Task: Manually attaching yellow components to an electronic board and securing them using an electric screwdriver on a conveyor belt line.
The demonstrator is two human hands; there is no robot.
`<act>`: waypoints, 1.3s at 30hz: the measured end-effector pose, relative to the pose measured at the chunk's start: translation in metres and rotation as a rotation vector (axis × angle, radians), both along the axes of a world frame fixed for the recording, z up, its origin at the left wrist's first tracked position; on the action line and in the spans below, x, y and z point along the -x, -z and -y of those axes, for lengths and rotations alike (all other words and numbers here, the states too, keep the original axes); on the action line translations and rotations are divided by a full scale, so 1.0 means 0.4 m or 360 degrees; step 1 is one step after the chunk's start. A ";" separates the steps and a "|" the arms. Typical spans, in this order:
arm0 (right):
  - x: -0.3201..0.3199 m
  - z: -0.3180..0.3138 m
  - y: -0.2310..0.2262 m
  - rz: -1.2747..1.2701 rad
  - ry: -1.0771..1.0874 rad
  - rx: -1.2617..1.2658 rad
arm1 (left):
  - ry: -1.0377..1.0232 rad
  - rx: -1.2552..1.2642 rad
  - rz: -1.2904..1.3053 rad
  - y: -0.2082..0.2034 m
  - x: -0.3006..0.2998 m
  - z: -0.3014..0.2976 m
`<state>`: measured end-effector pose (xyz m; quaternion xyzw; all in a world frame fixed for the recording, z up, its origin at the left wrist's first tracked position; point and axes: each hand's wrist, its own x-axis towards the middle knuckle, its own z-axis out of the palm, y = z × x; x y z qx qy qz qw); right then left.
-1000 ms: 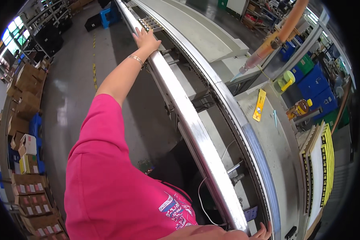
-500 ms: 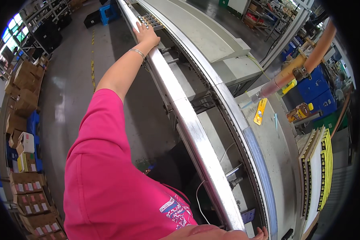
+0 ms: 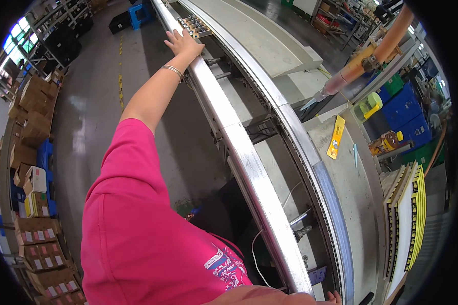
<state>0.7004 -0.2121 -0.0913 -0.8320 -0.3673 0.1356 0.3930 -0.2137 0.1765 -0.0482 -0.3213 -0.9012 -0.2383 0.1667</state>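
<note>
My left arm in a pink sleeve, with bracelets at the wrist, reaches far along a shiny metal conveyor rail (image 3: 234,129). My left hand (image 3: 185,46) is over the rail's far part, open with fingers spread. Just beyond its fingers, a small board with a row of metallic parts (image 3: 195,26) lies across the conveyor rails. Whether a fingertip touches the board I cannot tell. At the lower edge only a few fingertips of my right hand (image 3: 334,297) show, beside the near end of the conveyor; the rest is out of view.
An orange dispensing tube with a tapered nozzle (image 3: 331,89) hangs over the right-hand ledge. On that ledge lie a yellow packet (image 3: 336,137) and a thin light-blue stick (image 3: 355,155). Yellow-edged panels (image 3: 407,218) stand at the right. Cardboard boxes (image 3: 35,231) line the left.
My left hand has spread its fingers wider and drawn back a little from the board. My view has shifted slightly; the dispensing tube shows farther left, and fewer right fingertips show.
</note>
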 end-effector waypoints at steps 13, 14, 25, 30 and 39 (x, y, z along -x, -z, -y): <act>0.168 -0.036 -0.134 -0.0234 0.0018 0.0383 | 0.0125 0.0185 -0.0268 -0.020 -0.015 -0.012; 0.151 -0.028 -0.120 -0.0203 -0.0020 0.0344 | 0.0109 0.0232 -0.0309 -0.017 -0.010 -0.019; 0.086 -0.023 0.006 0.0847 -0.0453 -0.0512 | 0.0088 0.0394 -0.0534 -0.020 -0.048 -0.006; 0.115 0.003 0.020 0.0937 -0.0474 -0.0950 | 0.0248 0.0282 -0.0554 -0.028 -0.135 0.073; 0.176 0.086 -0.065 0.0416 -0.0593 -0.0639 | 0.0924 0.0051 -0.0351 -0.071 -0.436 0.313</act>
